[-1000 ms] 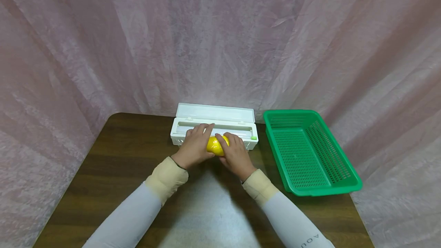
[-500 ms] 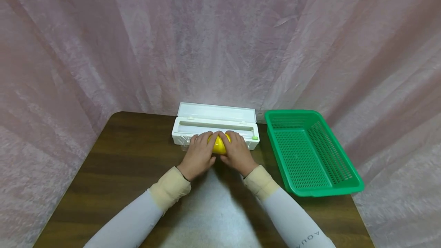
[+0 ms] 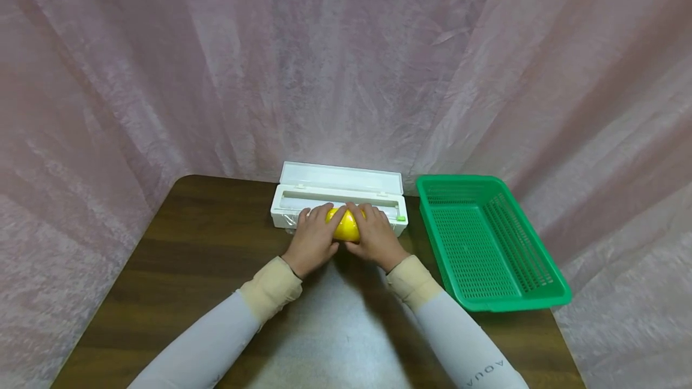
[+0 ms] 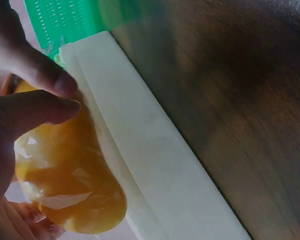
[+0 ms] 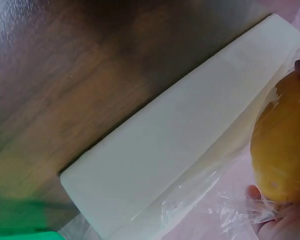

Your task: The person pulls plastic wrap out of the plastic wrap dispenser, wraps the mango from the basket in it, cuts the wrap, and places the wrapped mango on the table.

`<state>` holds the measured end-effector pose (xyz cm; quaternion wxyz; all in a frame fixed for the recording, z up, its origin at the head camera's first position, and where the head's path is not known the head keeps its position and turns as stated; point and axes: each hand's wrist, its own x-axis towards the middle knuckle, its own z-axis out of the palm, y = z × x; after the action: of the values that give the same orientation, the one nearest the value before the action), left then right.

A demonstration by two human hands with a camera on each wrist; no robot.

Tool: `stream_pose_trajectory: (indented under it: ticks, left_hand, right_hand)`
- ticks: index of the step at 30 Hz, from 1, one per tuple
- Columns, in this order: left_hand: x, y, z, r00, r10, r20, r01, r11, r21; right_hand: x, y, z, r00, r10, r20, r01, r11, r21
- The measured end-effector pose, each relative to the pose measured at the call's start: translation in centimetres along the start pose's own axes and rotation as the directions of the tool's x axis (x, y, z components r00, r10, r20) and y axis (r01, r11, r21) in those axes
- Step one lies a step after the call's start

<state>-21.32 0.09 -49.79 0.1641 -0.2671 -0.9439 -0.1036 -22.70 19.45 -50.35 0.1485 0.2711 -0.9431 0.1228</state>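
Both hands grip a smooth, rounded yellow fruit (image 3: 346, 228), its exact kind unclear, held just in front of a white cling film dispenser (image 3: 397, 202). My left hand (image 3: 310, 240) curls round its left side, my right hand (image 3: 376, 239) round its right; the thumbs nearly meet over it. Clear cling film (image 5: 240, 212) covers the fruit with shiny creases and hangs loose beside it in the right wrist view. In the left wrist view the fruit (image 4: 75, 170) is close to the dispenser's front wall (image 4: 145, 130). Most fingertips are hidden behind the fruit in the head view.
The dispenser's lid (image 3: 340, 177) stands raised at the back, and a green slider (image 3: 401, 218) sits at its right end. A green perforated basket (image 3: 451, 257) stands on the right of the wooden table (image 3: 178, 257). A pink curtain (image 3: 346, 65) hangs behind.
Both hands have shifted slightly right with the fruit, and the left thumb has come down over it. In the last half second the hands have barely moved; the loose film at left looks gathered closer.
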Motion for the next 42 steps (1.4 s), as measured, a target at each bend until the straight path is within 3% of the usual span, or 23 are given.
stream_pose_trajectory:
  ticks: [6,13,20,23,29,35,42]
  left_hand:
    - [0.2,-0.4,1.1,0.999,0.021,-0.04,-0.019,0.999,0.043]
    - [0.9,-1.0,1.5,0.998,-0.008,-0.058,0.011,0.999,0.048]
    - [1.4,-1.3,0.9,0.999,-0.03,-0.014,0.03,0.999,0.01]
    - [1.6,-1.4,0.8,0.999,-0.043,0.006,0.043,0.999,-0.018]
    - [1.6,-1.7,0.8,0.999,-0.043,0.03,0.044,0.998,-0.051]
    - [1.7,-1.8,0.4,0.997,-0.044,0.062,0.049,0.995,-0.085]
    - [1.9,-1.8,0.1,0.996,-0.034,0.079,0.042,0.994,-0.106]
  right_hand:
    - [0.2,0.3,-0.4,1.0,-0.019,0.013,0.019,1.0,0.0]
    - [0.4,0.5,-0.9,0.999,-0.028,0.018,0.028,1.0,-0.009]
    - [0.2,0.4,-1.6,0.998,0.04,0.039,-0.04,0.999,-0.005]
    - [-0.2,-0.1,-1.9,0.997,0.078,-0.001,-0.078,0.997,0.002]
    - [-0.8,-1.7,-1.8,0.989,-0.05,-0.141,0.049,0.999,-0.008]
    - [-0.9,-0.8,-0.2,0.996,-0.006,-0.087,-0.002,0.996,-0.085]
    - [-0.6,0.5,0.0,0.996,-0.003,-0.089,0.001,1.0,-0.024]
